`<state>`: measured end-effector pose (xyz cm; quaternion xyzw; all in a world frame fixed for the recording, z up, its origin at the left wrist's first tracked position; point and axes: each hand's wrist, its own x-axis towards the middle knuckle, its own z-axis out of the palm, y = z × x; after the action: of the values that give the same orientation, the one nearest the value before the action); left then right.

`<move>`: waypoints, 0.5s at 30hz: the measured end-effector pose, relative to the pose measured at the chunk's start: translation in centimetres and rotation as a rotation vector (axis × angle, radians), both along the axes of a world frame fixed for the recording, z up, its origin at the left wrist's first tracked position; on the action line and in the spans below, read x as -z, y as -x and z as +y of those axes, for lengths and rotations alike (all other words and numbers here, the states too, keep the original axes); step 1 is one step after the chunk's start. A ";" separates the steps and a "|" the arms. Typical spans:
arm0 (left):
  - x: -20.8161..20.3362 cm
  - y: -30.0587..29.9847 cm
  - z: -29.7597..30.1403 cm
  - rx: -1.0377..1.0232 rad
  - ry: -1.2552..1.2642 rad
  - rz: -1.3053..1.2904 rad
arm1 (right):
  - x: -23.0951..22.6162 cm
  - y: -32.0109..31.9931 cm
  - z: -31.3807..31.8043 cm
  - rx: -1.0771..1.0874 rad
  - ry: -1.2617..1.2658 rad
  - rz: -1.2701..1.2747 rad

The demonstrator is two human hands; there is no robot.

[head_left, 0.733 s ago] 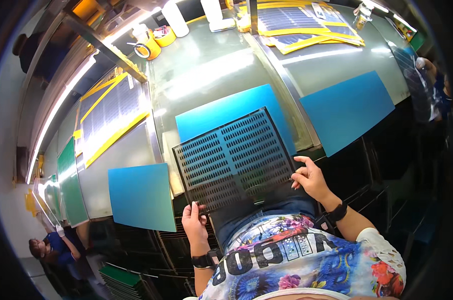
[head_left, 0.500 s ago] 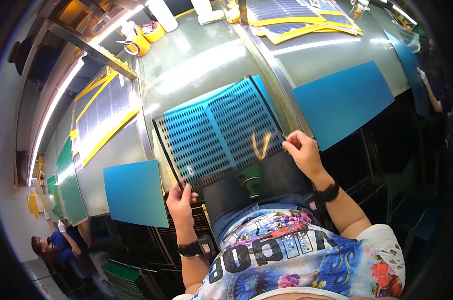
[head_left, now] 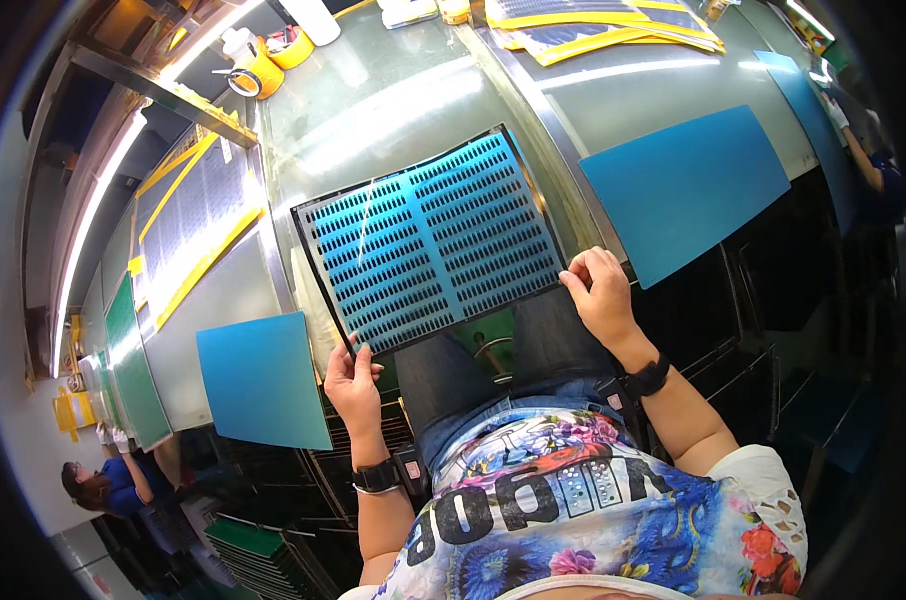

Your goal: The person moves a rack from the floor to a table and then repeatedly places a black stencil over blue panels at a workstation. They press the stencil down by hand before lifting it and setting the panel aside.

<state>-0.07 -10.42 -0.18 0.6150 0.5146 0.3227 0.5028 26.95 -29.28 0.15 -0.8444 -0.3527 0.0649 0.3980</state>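
Observation:
A clear film sheet (head_left: 378,270) with a black border and rows of small black marks lies over a blue panel in front of me. The panel's blue shows through it, and their edges nearly line up. My left hand (head_left: 354,385) pinches the film's near left corner between thumb and fingers. At the near right corner, my right hand (head_left: 600,297) has its fingertips closed on the film's edge. Both near corners reach the table's front edge, above my lap.
Blue panels rest on the table to the left (head_left: 263,380) and right (head_left: 688,195). Yellow-edged film sheets lie far right (head_left: 573,30) and far left (head_left: 198,225). Yellow tape rolls (head_left: 258,75) stand at the back. Co-workers are at the left (head_left: 123,480) and far right.
The film has settled flatter over the blue panel, whose far right corner stuck out past it before. Both hands still hold the near corners. The view has shifted slightly.

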 end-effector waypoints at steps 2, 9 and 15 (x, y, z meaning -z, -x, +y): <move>0.3 0.1 0.0 -0.006 0.006 -0.021 | 0.1 0.1 0.1 -0.001 0.001 -0.032; 0.1 -0.1 1.0 0.004 0.102 -0.149 | 0.4 0.7 0.2 -0.022 0.016 -0.163; 0.2 0.0 2.1 -0.011 -0.299 0.142 | 0.4 0.9 0.2 -0.013 -0.016 -0.159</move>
<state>-0.09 -8.28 -0.42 0.7014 0.4985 0.3540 0.3664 26.01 -29.06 -0.20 -0.8414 -0.3892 -0.0026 0.3749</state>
